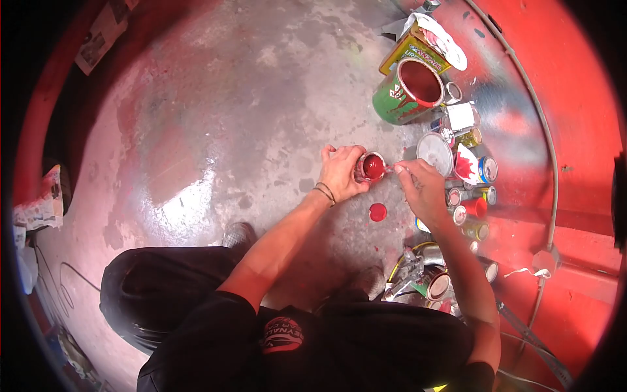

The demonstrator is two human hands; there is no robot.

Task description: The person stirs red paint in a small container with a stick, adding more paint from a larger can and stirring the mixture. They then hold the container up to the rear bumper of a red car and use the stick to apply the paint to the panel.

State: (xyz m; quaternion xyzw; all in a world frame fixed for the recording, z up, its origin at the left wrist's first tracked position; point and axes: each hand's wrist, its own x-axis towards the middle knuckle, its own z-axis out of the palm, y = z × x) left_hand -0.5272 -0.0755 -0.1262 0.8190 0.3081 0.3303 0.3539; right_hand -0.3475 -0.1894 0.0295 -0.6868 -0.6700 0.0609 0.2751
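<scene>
My left hand (341, 172) is wrapped round a small cup (361, 175) with red paint (374, 166) in it, held above the floor. My right hand (423, 188) is to the right of the cup, its thumb and fingers pinched on a thin stirring stick (390, 169) that reaches the cup's rim. Paint-smeared and short in view, the stick is partly hidden by the fingers. On the floor below the cup lies a round red lid (377, 212).
A large green paint bucket (392, 101) with red drips stands at upper right, before a yellow-green tin (413, 53). Several small cans and a grey round lid (435, 154) line the red wall (581, 163). A spray gun (410, 269) lies near my right forearm.
</scene>
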